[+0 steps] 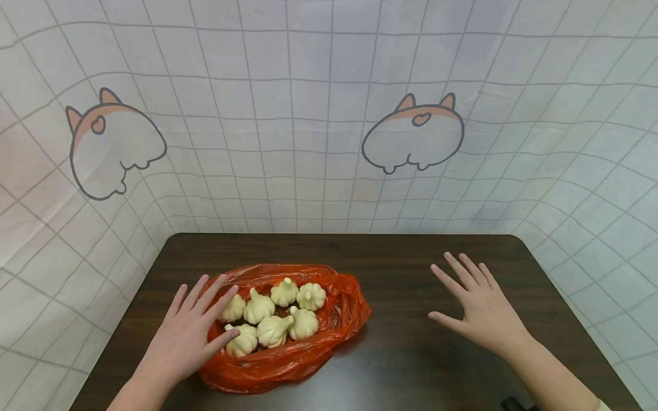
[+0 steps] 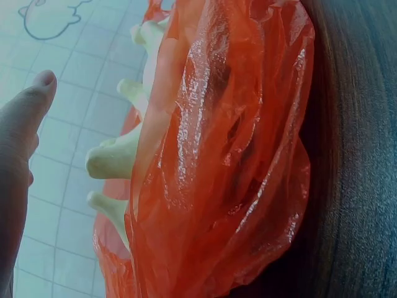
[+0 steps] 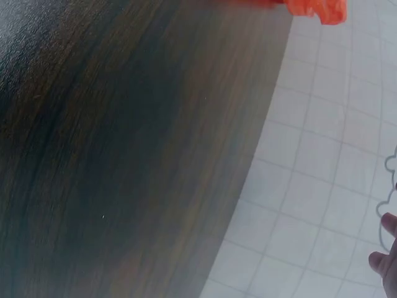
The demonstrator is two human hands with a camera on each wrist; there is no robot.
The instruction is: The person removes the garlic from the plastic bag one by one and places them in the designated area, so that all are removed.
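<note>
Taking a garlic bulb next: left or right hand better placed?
Probably the left hand: in the head view it overlaps the red bag's left side, right by the garlic bulbs. The right hand is over the dark table, well apart from them.

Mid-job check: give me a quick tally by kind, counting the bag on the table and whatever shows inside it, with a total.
Pale garlic bulbs showing in the bag: 7
Red plastic bag: 1
Total: 8
</note>
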